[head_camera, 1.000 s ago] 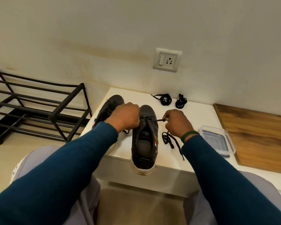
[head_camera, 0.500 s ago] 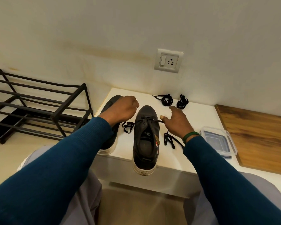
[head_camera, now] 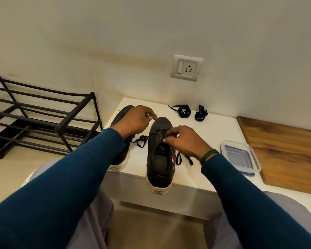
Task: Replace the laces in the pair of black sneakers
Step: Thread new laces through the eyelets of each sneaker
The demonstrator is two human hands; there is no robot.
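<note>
A black sneaker [head_camera: 159,159] stands on the white tabletop [head_camera: 210,133], heel over the near edge, with a second sneaker [head_camera: 121,156] just left of it. My right hand [head_camera: 185,142] pinches the lace [head_camera: 141,140] at the first sneaker's eyelets; loose lace trails on both sides. My left hand [head_camera: 136,121] hovers by its toe, fingers [head_camera: 151,115] curled, tips together; I cannot tell whether they hold lace. Two lace bundles [head_camera: 183,111] lie near the wall

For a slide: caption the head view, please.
Right hand pinches the lace at the eyelets of a black sneaker; left hand poised by its toe.
</note>
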